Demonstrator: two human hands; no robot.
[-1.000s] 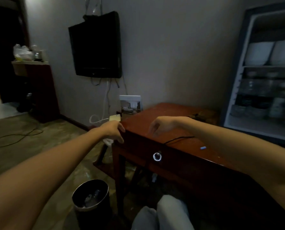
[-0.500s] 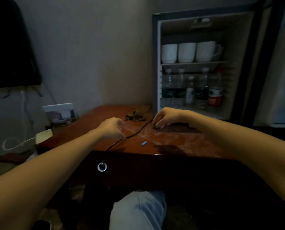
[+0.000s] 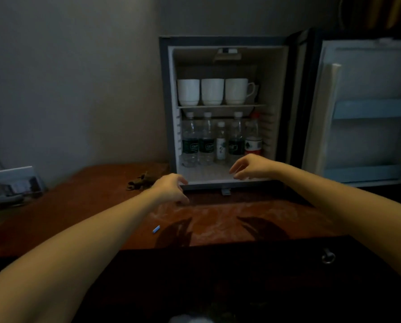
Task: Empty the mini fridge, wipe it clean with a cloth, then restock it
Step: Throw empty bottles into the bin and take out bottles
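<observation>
Your mini fridge [image 3: 164,113] stands at the back of the desk [image 3: 218,220], against the wall, with its door [image 3: 369,136] swung wide to your right. It is still fully stocked. Three white cups sit side by side on the upper shelf [image 3: 220,106]: the left cup [image 3: 188,92], the middle cup [image 3: 212,91] and the right cup [image 3: 237,90], whose handle points right. Below the shelf a row of bottles stands upright on the fridge floor: two dark-labelled bottles [image 3: 190,141] [image 3: 206,141] at the left, a shorter white-labelled bottle [image 3: 221,143], a third dark-labelled bottle [image 3: 236,141], and a red-labelled bottle [image 3: 253,138] with a red cap at the right end. The bottles stand close together, and the shelf sits just above their caps.

Your right grip [image 3: 250,166] hovers at the fridge opening, over the bare front strip of its floor, just in front of the red-labelled bottle; its fingers are apart and loosely curled, holding nothing. Your left grip [image 3: 171,187] hangs over the desk at the fridge's lower left corner, fingers also spread and relaxed, holding nothing.

On the desk, a small brown clump [image 3: 140,180] lies just left of your left grip, near the fridge's side. A tiny blue piece [image 3: 156,229] lies on the wood beside your left forearm. A framed card [image 3: 10,180] stands at the far left edge. A ring pull [image 3: 328,257] hangs on the dark desk front, low at your right.
</observation>
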